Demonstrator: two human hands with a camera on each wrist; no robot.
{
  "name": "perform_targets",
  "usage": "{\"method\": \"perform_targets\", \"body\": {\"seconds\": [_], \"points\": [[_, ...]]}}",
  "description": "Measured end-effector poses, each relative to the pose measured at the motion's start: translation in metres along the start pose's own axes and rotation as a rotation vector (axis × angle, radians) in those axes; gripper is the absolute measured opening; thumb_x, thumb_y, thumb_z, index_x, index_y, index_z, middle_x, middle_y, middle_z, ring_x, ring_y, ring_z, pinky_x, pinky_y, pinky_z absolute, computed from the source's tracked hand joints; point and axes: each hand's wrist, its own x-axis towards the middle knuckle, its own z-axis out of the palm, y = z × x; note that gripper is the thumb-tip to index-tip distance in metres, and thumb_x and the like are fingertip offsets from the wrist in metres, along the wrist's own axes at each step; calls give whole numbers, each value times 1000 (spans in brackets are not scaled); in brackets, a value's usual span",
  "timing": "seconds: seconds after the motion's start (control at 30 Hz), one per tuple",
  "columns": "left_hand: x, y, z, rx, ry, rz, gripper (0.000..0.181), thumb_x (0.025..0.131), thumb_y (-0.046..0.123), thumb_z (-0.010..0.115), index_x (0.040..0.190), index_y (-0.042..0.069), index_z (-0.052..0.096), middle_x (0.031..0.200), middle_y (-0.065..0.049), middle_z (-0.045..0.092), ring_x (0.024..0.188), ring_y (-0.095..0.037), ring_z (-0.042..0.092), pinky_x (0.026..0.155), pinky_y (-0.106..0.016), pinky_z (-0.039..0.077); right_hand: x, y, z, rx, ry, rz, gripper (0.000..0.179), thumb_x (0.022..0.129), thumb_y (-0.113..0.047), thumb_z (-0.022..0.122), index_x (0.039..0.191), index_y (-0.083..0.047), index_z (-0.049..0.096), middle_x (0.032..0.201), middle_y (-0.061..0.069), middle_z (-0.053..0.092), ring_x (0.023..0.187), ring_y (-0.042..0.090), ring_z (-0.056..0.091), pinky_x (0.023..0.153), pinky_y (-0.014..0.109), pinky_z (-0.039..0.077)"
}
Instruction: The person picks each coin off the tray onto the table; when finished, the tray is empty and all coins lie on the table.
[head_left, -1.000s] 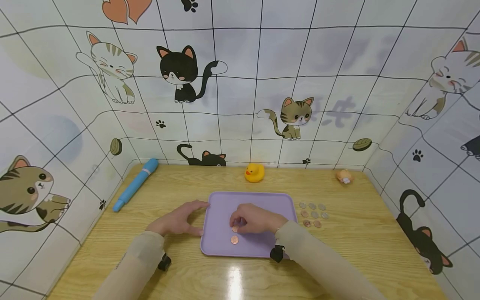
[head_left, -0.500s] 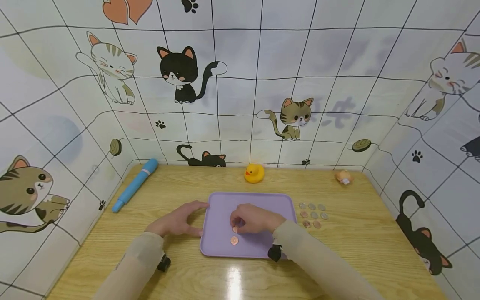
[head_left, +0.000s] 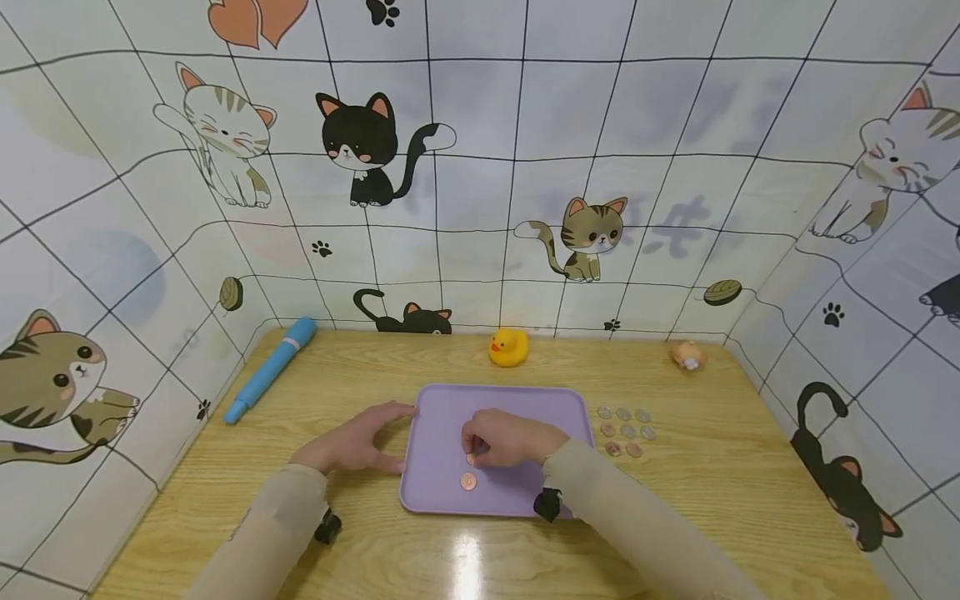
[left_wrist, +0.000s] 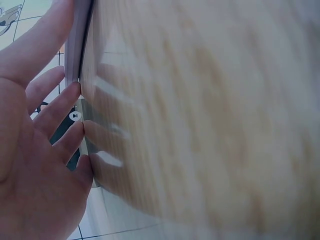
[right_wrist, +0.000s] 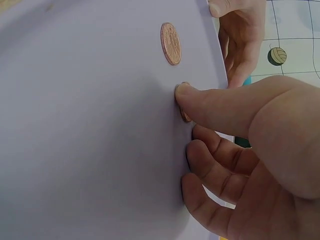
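A purple tray (head_left: 442, 408) lies on the wooden table. My left hand (head_left: 356, 437) is at its left side, fingers spread and relaxed, with thumb and fingertips at the rim; the left wrist view shows the same left hand (left_wrist: 45, 145) beside the tray's edge. Over the tray my right hand (head_left: 510, 437) has its fingers curled, pinching a copper coin (right_wrist: 186, 114) low at the tray's surface. In the right wrist view the thumb (right_wrist: 215, 102) covers much of that coin. A second copper coin (head_left: 468, 482) lies flat on the tray, nearer my body.
Right of the tray, several silver and copper coins (head_left: 627, 430) lie in rows on the table. A yellow rubber duck (head_left: 509, 347) stands behind the tray. A blue stick-like object (head_left: 272, 369) lies far left, and a small orange-brown figure (head_left: 688, 355) sits back right.
Almost nothing differs. The right wrist has shifted very slightly to the left, while the coins, the tray and my left hand stay in place.
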Motion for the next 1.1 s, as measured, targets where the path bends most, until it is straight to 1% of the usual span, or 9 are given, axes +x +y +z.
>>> {"method": "perform_targets", "body": {"seconds": [0.3, 0.67, 0.77, 0.97, 1.1], "points": [[0, 1, 0, -2, -2, -9, 92, 83, 39, 90, 160, 15, 45, 165, -13, 41, 153, -43, 32, 124, -68, 23, -2, 1, 2, -18, -1, -5, 11, 96, -11, 78, 95, -14, 67, 93, -2, 60, 85, 8, 49, 82, 22, 47], [0, 0, 0, -10, -4, -18, 91, 83, 38, 90, 160, 17, 45, 165, -12, 41, 153, -42, 32, 124, -69, 22, -2, 3, 4, -2, 22, -5, 12, 94, -9, 78, 96, -13, 66, 94, 0, 60, 86, 8, 50, 82, 23, 47], [0, 1, 0, -8, -3, -19, 91, 84, 38, 90, 160, 16, 45, 165, -12, 41, 154, -43, 31, 124, -69, 22, -2, 3, 3, 6, 29, -6, 12, 94, -9, 78, 95, -12, 67, 92, 0, 62, 85, 8, 51, 80, 22, 47], [0, 1, 0, -7, -2, -14, 92, 83, 39, 90, 160, 15, 45, 165, -13, 41, 153, -42, 32, 124, -68, 22, -1, 4, 5, 41, 40, 10, 11, 95, -10, 77, 93, -14, 67, 85, -5, 63, 79, 6, 53, 75, 20, 48], [0, 1, 0, -6, -1, -10, 92, 83, 39, 90, 160, 15, 45, 165, -13, 41, 153, -43, 32, 124, -68, 22, -2, 3, 5, 59, 67, 0, 11, 95, -9, 76, 91, -13, 67, 83, -3, 64, 77, 6, 53, 73, 20, 49]]}}
